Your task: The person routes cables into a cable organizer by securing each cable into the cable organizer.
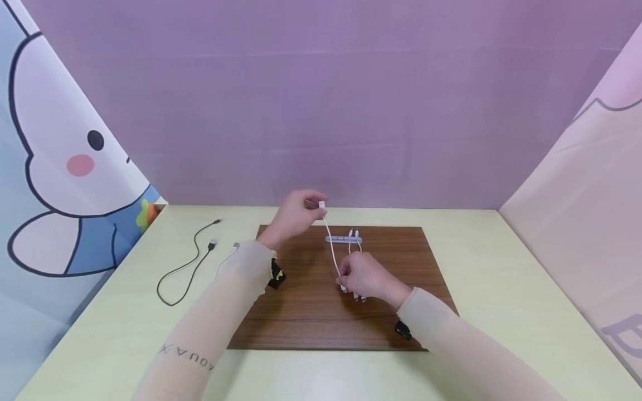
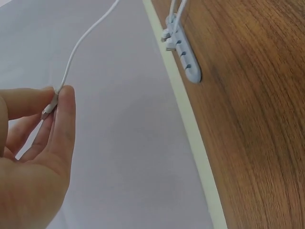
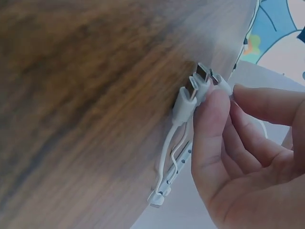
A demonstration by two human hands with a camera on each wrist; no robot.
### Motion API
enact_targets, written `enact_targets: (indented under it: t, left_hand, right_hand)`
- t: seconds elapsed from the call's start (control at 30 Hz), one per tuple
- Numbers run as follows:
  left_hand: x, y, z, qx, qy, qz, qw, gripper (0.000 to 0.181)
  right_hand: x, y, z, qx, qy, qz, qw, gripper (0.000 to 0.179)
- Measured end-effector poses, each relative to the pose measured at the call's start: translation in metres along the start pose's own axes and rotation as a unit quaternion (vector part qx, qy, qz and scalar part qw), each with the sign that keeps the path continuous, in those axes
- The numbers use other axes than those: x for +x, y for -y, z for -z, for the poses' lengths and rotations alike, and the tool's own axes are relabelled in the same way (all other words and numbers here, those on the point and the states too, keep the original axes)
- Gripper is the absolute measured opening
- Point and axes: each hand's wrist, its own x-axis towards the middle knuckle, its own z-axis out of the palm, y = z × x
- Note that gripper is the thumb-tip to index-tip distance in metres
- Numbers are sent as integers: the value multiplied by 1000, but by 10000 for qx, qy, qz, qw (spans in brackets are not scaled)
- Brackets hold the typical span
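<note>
A white charging cable (image 1: 330, 242) runs taut between my two hands above the brown wooden board (image 1: 301, 312). My left hand (image 1: 296, 216) pinches one plug (image 2: 50, 106) between thumb and fingertips, raised near the board's far edge. Lower down, my right hand (image 1: 368, 274) pinches the other plug (image 3: 222, 85) near the board. A pale blue cable holder (image 1: 335, 239) lies near the far edge. Two white cables (image 3: 164, 152) sit in slots at its right end. Their near plugs (image 3: 185, 107) lie beside my right fingertips.
On the pale yellow table (image 1: 130, 340), a black USB cable (image 1: 193, 266) lies looped left of the board. Another plug (image 1: 236, 245) with a thin light cable shows beside my left sleeve. A purple backdrop (image 1: 331, 111) and printed side panels (image 1: 60, 167) enclose the table.
</note>
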Motion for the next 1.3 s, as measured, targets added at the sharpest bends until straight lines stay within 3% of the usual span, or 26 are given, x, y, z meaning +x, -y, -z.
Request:
enact_targets:
  t: [0.3, 0.57, 0.73, 0.97, 1.3]
  left_hand:
    - [14, 3, -22, 294, 26, -95, 9995, 25]
    - [23, 8, -41, 572, 91, -3, 9983, 24]
    - [30, 14, -52, 668, 198, 49, 9976, 25]
    - [40, 22, -71, 928, 426, 80, 9947, 25]
    - [40, 36, -81, 1322, 521, 453, 9888, 23]
  right_hand:
    - [-9, 1, -1, -288, -54, -143, 9995, 22]
    - [-12, 12, -6, -986, -137, -253, 9947, 33]
    - [-13, 18, -7, -1457, -219, -459, 9880, 31]
    - [-18, 23, -8, -1511, -49, -754, 9856, 22]
    - [-20, 26, -12, -1808, -46, -523, 9821, 21]
